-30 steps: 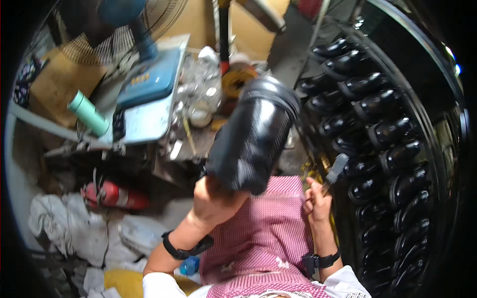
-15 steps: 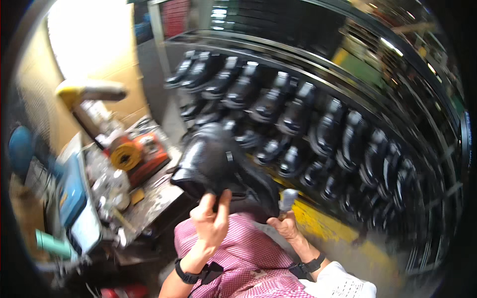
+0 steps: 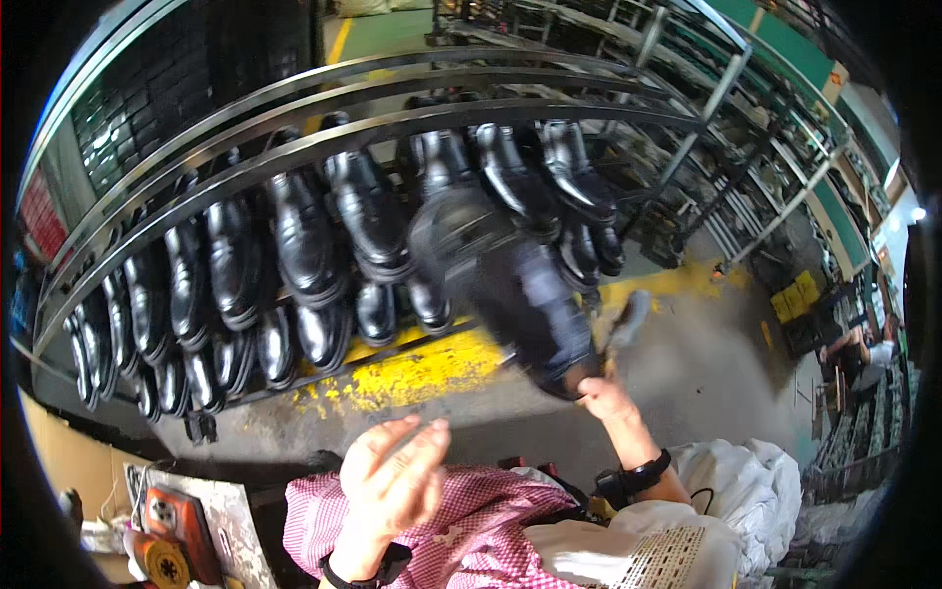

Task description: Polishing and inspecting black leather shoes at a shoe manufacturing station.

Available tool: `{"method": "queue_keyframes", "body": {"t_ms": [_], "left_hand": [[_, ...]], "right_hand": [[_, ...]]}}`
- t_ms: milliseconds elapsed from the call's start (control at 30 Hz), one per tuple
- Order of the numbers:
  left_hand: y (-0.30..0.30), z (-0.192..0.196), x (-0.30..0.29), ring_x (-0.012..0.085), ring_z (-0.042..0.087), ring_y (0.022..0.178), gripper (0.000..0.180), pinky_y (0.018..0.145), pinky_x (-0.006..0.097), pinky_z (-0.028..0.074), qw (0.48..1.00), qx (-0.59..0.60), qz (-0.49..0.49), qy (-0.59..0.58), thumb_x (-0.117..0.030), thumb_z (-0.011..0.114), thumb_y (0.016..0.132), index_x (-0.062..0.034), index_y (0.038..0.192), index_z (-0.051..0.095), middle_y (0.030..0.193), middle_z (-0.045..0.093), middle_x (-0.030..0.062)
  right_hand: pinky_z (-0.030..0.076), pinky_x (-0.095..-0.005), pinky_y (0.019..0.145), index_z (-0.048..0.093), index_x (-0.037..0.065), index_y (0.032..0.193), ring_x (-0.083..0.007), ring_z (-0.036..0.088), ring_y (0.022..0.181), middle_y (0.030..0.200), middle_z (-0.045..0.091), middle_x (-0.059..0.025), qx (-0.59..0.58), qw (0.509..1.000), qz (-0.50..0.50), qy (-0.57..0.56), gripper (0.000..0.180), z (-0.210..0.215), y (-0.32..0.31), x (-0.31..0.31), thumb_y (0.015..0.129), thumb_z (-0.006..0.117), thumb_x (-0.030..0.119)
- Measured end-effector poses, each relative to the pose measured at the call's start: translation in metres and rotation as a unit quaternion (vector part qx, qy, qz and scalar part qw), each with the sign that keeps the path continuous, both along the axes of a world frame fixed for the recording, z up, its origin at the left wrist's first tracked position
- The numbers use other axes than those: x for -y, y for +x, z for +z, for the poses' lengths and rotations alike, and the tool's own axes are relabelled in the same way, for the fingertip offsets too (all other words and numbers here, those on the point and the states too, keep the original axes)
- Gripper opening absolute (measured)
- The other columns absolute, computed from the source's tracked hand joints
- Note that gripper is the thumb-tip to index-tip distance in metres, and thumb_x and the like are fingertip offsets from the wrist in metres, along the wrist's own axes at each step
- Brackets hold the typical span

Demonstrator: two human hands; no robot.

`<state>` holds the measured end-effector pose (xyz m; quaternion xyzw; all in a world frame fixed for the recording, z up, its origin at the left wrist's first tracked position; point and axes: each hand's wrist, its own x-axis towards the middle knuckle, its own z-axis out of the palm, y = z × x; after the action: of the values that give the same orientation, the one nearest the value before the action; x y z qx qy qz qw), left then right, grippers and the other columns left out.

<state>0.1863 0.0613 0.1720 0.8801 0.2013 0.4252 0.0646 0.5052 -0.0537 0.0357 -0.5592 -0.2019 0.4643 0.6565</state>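
Note:
My right hand [image 3: 606, 399] grips a black shoe [image 3: 510, 285] by its near end, and the shoe points up and away toward the rack, smeared by motion. A small grey tool [image 3: 626, 319] sticks up beside that hand; its kind is too blurred to tell, and it also seems to be held there. My left hand [image 3: 394, 476] is raised over my lap with nothing in it, fingers stretched and slightly apart. Ahead, shiny black shoes [image 3: 309, 240] hang in rows along the metal rack [image 3: 392, 126], and the held shoe overlaps some of them in view.
At the lower left stands a worn bench [image 3: 240, 525] with an orange device [image 3: 182, 525] carrying a yellow wheel. Yellow floor paint [image 3: 432, 373] runs beneath the rack. White sacking [image 3: 746, 481] lies by my right arm. Farther right, a person [image 3: 863, 353] is near more racks.
My view has swung right, from the bench toward the rack. My left hand has let go of the shoe, and my right hand has carried it toward the hanging shoes.

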Motion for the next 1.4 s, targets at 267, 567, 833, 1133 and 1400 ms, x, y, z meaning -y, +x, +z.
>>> {"method": "queue_keyframes", "body": {"t_ms": [267, 567, 833, 1133, 1400], "left_hand": [[-0.058, -0.173, -0.013, 0.0172, 0.067, 0.073, 0.022, 0.067, 0.027, 0.053, 0.868, -0.01, 0.168, -0.468, -0.005, 0.048, 0.09, 0.0052, 0.107, 0.06, 0.092, 0.068, 0.0142], [-0.103, -0.22, 0.016, 0.0133, 0.065, 0.068, 0.024, 0.063, 0.025, 0.052, 0.826, -0.012, 0.227, -0.516, -0.005, 0.047, 0.092, 0.0079, 0.109, 0.058, 0.087, 0.068, 0.0151], [-0.094, -0.212, 0.024, 0.0133, 0.064, 0.063, 0.025, 0.06, 0.024, 0.051, 0.776, 0.013, 0.255, -0.576, -0.008, 0.047, 0.093, 0.0064, 0.111, 0.059, 0.09, 0.068, 0.0141], [-0.086, -0.195, 0.022, 0.0263, 0.068, 0.076, 0.027, 0.069, 0.031, 0.053, 0.846, -0.114, 0.271, -0.445, -0.014, 0.051, 0.087, 0.0012, 0.106, 0.063, 0.086, 0.068, 0.016], [-0.083, -0.2, 0.027, 0.0298, 0.067, 0.074, 0.025, 0.068, 0.036, 0.052, 0.84, -0.125, 0.289, -0.442, -0.016, 0.053, 0.086, -0.0013, 0.103, 0.064, 0.083, 0.067, 0.0168]], "right_hand": [[0.03, -0.0252, 0.042, 0.051, 0.012, 0.089, -0.0084, 0.033, 0.037, 0.065, 0.05, 0.0024, -0.049, 0.945, -0.297, 0.128, 0.023, 0.013, 0.117, 0.013, 0.078, 0.069, 0.021], [0.026, -0.0252, 0.036, 0.056, 0.006, 0.088, -0.0099, 0.031, 0.035, 0.061, 0.048, 0.0005, 0.073, 0.938, -0.334, 0.053, 0.031, 0.065, 0.218, -0.075, 0.067, 0.078, 0.015], [0.032, -0.0286, 0.035, 0.054, -0.002, 0.082, -0.0145, 0.048, 0.043, 0.065, 0.057, -0.0107, 0.024, 0.925, -0.376, -0.044, 0.054, 0.085, 0.292, -0.156, 0.07, 0.076, 0.045], [0.028, -0.0245, 0.031, 0.058, 0.003, 0.085, -0.0114, 0.038, 0.033, 0.053, 0.049, -0.006, 0.124, 0.947, -0.289, -0.059, 0.061, 0.066, 0.161, -0.17, 0.068, 0.071, 0.06], [0.023, -0.0233, 0.035, 0.057, 0.011, 0.094, -0.008, 0.03, 0.038, 0.073, 0.046, -0.0015, -0.058, 0.955, -0.289, -0.016, 0.05, 0.066, 0.152, -0.18, 0.058, 0.085, 0.032]]}}
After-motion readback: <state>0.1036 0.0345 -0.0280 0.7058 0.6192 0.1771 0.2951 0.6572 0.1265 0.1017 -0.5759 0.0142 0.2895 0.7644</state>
